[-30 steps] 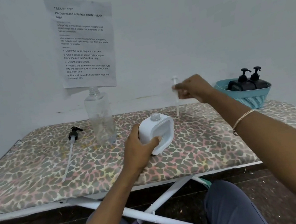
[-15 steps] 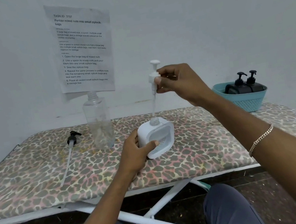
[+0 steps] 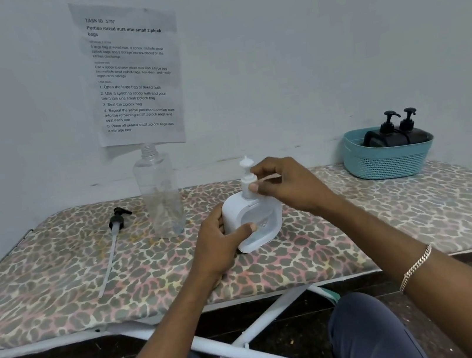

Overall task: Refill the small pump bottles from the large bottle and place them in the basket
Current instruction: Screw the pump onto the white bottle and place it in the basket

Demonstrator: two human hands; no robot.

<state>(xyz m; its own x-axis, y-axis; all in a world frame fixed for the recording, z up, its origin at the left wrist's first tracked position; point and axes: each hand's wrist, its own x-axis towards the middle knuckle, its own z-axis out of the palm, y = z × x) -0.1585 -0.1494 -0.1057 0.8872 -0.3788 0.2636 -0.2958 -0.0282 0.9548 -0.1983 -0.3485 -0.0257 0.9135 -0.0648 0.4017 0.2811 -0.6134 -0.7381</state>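
A small white pump bottle (image 3: 261, 221) stands mid-board on the leopard-print ironing board (image 3: 61, 293). My left hand (image 3: 220, 243) grips its left side, thumb across the front. My right hand (image 3: 285, 183) pinches the white pump head (image 3: 247, 177), which sits in the bottle's neck. Behind and to the left stands the large clear bottle (image 3: 159, 194), uncapped and almost empty. Its black pump with a long tube (image 3: 115, 232) lies on the board to its left. At the far right a teal basket (image 3: 386, 161) holds two black pump bottles (image 3: 397, 133).
A printed sheet (image 3: 132, 71) hangs on the white wall behind the large bottle. The board's white legs (image 3: 256, 352) cross below its front edge, above a dark floor. My knees show at the bottom of the view.
My right hand picked the white pump up from the board's far side, carried it over the small bottle and lowered its tube into the neck. My left hand kept holding the bottle.
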